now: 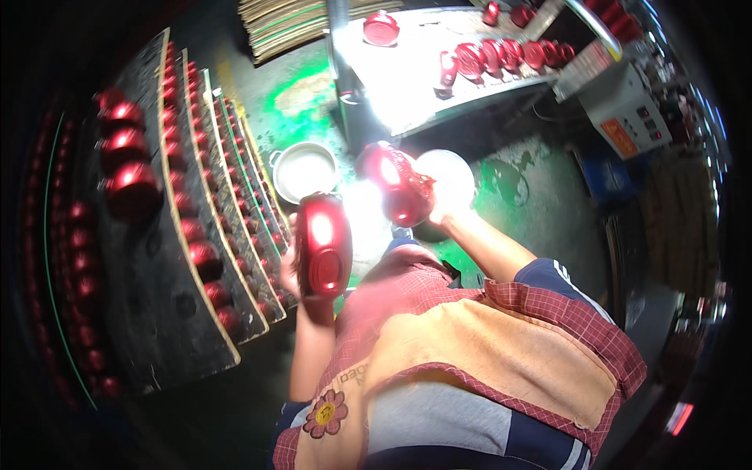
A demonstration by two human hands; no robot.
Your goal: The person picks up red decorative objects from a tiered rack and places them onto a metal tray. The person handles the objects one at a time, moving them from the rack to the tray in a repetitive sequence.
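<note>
My left hand (289, 270) is closed around the side of a glossy red rounded vessel (326, 247), which stands on edge and shows an oval recess near its lower end. Most of those fingers are behind the vessel. In my right hand (445, 210) is a second shiny red vessel (395, 182), tilted and held a little farther forward. The two red pieces are apart. Strong glare washes out the space between them and part of the right hand.
To the left, long boards (196, 290) on a rack carry rows of red rounded pieces (133, 188). Ahead, a bright table (415, 94) holds several more. A pale two-handled pot (305, 172) and white round container (454, 176) stand below. A control box (627, 113) is at right.
</note>
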